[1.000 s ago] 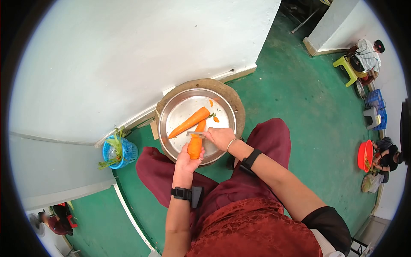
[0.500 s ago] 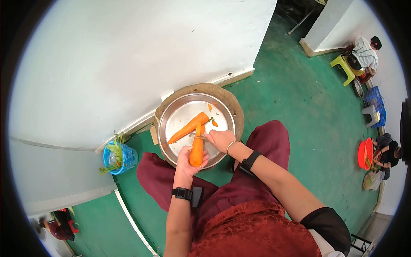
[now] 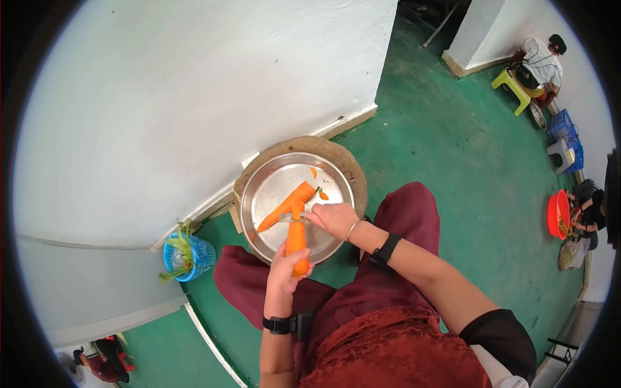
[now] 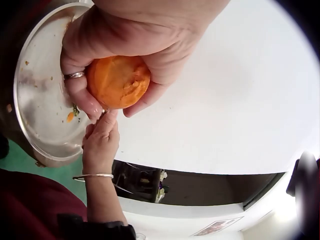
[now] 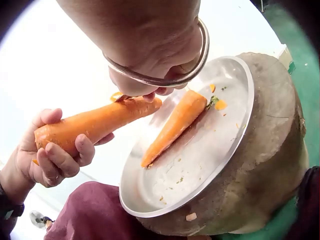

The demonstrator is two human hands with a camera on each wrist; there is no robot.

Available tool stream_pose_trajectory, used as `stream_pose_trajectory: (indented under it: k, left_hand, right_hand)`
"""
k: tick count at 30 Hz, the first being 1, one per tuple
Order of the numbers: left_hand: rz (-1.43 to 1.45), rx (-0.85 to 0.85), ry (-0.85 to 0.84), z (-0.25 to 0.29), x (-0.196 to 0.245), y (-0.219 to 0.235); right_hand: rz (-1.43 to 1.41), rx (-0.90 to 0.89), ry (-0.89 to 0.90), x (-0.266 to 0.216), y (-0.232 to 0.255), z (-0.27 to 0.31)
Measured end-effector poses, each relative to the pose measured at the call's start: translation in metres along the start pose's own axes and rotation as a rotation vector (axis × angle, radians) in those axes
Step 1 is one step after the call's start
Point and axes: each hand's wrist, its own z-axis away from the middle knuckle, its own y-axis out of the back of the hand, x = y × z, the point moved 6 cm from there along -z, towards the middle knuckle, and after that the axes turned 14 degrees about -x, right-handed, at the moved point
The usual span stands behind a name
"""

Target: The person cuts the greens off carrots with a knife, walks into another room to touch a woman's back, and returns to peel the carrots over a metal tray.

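The left hand (image 3: 283,270) grips a carrot (image 3: 296,240) by its thick end, fingers curled round it; the left wrist view shows that blunt end (image 4: 119,82) up close. The right hand (image 3: 333,218) pinches a peeler (image 3: 294,218), whose blade lies across the carrot nearer its thin end. In the right wrist view a strip of peel (image 5: 116,95) stands up beside the right fingers, and the peeler is mostly hidden. Below, a second carrot (image 5: 175,126) lies in a round metal basin (image 3: 259,243), with small orange scraps (image 5: 220,105) near its top.
The basin rests on a round wooden block (image 3: 359,187) against a white wall (image 3: 194,97). A blue basket (image 3: 206,256) with green stalks stands at the left. Along the right side are seated people, a green stool (image 3: 511,89), blue crates (image 3: 563,126) and a red tub (image 3: 557,213).
The peeler has slid along the carrot toward its thin end, and the left hand with the carrot sits lower in view. The head view has shifted slightly.
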Motion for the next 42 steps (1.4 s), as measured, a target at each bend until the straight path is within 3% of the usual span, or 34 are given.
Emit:
stream_pose_trajectory:
  k: [3,6,14,18,23,33,36,42]
  left_hand:
    - [-0.008,0.011,-0.019,0.009,0.005,-0.001]
    - [-0.020,0.036,-0.026,0.019,0.007,0.000]
    - [-0.070,-0.043,-0.048,0.052,0.009,-0.010]
    - [0.037,-0.036,-0.075,0.049,0.006,-0.008]
    - [0.331,-0.063,-0.056,0.036,-0.002,-0.001]
    - [0.557,0.223,-0.084,0.005,0.010,0.004]
    - [0.545,0.076,-0.139,0.000,0.015,0.001]
    - [0.583,0.086,-0.159,-0.005,0.015,-0.002]
  right_hand:
    - [-0.010,-0.030,0.006,-0.003,-0.001,-0.004]
    - [0.006,0.070,0.052,-0.006,0.002,-0.005]
    - [0.003,-0.087,-0.289,0.055,-0.006,-0.010]
    - [-0.038,-0.129,-0.326,0.054,-0.012,-0.001]
    - [-0.163,-0.012,-0.324,0.042,-0.002,0.014]
    - [-0.202,0.122,0.222,-0.056,0.023,0.057]
    - [-0.159,0.151,0.291,-0.067,0.026,0.061]
    - [-0.124,0.240,0.343,-0.071,0.028,0.063]
